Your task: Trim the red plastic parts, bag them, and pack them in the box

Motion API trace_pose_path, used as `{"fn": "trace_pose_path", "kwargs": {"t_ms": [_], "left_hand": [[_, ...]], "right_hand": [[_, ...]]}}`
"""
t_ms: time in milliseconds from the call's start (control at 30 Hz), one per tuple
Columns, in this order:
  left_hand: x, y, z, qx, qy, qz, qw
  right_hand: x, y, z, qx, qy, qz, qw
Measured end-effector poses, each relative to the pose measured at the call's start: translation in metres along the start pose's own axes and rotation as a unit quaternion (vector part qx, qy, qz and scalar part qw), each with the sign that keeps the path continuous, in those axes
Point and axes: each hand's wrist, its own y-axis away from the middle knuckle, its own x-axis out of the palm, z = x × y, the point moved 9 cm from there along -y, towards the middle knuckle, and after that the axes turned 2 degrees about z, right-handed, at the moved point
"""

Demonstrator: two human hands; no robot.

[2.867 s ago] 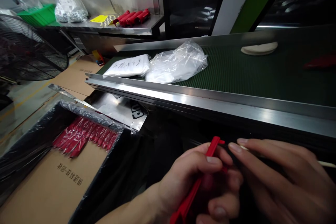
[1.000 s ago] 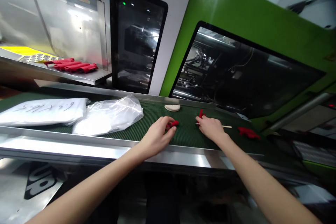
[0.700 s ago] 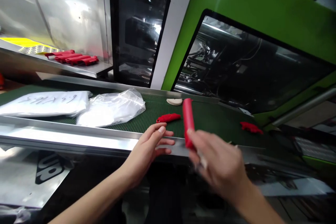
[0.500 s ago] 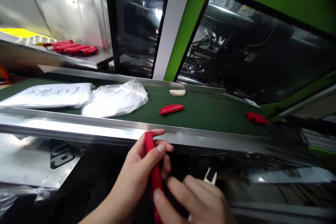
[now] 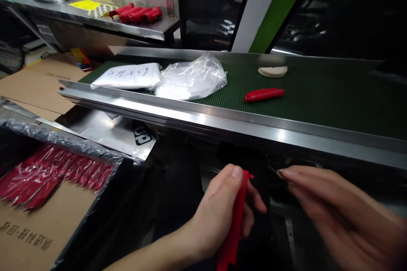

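Observation:
My left hand (image 5: 219,216) is closed round a long red plastic part (image 5: 233,226), held upright below the steel front rail (image 5: 203,116) of the conveyor. My right hand (image 5: 337,216) is close beside it on the right, blurred, fingers stretched towards the part's top end; whether it holds anything I cannot tell. Another red part (image 5: 263,94) lies on the green belt (image 5: 318,93).
On the belt lie a crumpled clear bag (image 5: 190,78), a flat white bag with writing (image 5: 127,77) and a pale disc (image 5: 272,71). A plastic-lined box (image 5: 47,203) at lower left holds several red parts (image 5: 54,173). More red parts (image 5: 136,13) rest on the back shelf.
Both hands picked a red part off the belt and drew back below the rail. The view swung down and left, bringing the box into sight. The left hand now holds the part alone.

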Motion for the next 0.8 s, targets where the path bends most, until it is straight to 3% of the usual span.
{"fn": "trace_pose_path", "kwargs": {"t_ms": [100, 200, 667, 800], "left_hand": [[-0.003, 0.005, -0.002, 0.004, 0.010, -0.009, 1.000], [-0.005, 0.009, -0.004, 0.003, 0.002, -0.011, 1.000], [-0.008, 0.012, -0.004, 0.011, -0.012, -0.020, 1.000], [-0.011, 0.010, 0.000, -0.007, -0.033, -0.028, 0.999]], "right_hand": [[0.009, -0.006, 0.027, -0.076, 0.014, 0.037, 0.996], [0.019, -0.010, 0.035, -0.114, 0.045, 0.074, 0.990], [0.022, -0.007, 0.038, -0.125, 0.061, 0.075, 0.987], [0.023, -0.001, 0.036, -0.101, 0.049, 0.082, 0.990]]}}
